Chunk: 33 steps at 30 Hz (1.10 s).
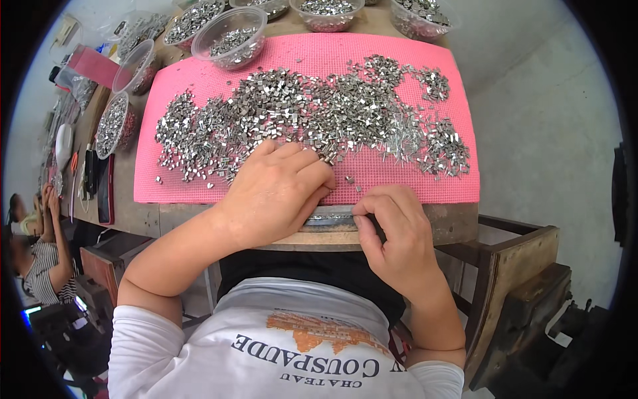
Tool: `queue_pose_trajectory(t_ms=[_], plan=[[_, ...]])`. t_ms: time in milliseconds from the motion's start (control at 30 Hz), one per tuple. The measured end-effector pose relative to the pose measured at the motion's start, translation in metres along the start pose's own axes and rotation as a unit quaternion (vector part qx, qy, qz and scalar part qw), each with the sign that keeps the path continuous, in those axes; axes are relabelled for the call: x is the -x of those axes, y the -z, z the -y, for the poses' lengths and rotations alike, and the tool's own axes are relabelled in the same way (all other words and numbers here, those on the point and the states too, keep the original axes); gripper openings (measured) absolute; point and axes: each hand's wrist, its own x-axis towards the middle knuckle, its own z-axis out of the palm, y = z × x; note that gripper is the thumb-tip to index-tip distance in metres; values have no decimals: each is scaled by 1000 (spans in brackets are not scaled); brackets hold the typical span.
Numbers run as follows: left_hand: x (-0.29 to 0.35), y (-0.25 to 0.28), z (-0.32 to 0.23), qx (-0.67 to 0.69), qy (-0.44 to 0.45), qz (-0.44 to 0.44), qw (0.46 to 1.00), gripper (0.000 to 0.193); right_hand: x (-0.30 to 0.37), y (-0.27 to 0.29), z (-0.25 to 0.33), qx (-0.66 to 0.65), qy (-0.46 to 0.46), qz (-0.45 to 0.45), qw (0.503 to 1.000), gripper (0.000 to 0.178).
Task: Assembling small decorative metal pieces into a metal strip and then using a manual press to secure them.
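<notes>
White shirt point(286, 356) foremost, spills to be feared around the pink mat point(179, 191)

Left of the mat, a clear bowl point(130, 126) of small metal parts is set on the bench point(458, 223); its contents could be tipped out if the rim were caught by an arm. At the mat's far left corner, a second clear bowl point(249, 56) seems to overlap the edge, so a tilt could be caused by a tug on the mat.

Over the mat's near edge, the left hand point(272, 193) is held with fingers curled and bunched; whether anything is pinched cannot be told. Beyond it, a heap of metal pieces point(286, 96) is spread across the mat, and stray bits could be swept off by a wrist.

Just off the mat's near edge, a narrow grey strip point(330, 216) is seen between the hands; bits along it could be jolted loose by a bump. At its right end, the right hand point(399, 229) is placed, thumb and index nearly together; no held piece can be made out.

On the mat's right part, pin-like pieces point(405, 136) are mingled with blocky ones, by which a wrong pick could be caused.
</notes>
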Motion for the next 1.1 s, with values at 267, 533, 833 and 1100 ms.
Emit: queue_pose_trajectory(t_ms=[267,533,833,1100], plan=[[21,-6,-23,129,57,-27,990,12,-3,7,6,74,63,14,995,23],[25,-14,-26,64,44,-70,995,18,3,5,1,7,29,-9,1000,28],[25,-11,-36,-65,-2,-76,995,20,4,5,-3,7,15,-33,999,26],[2,10,-18,47,40,-23,998,25,-14,3,-33,88,6,-91,992,18]])
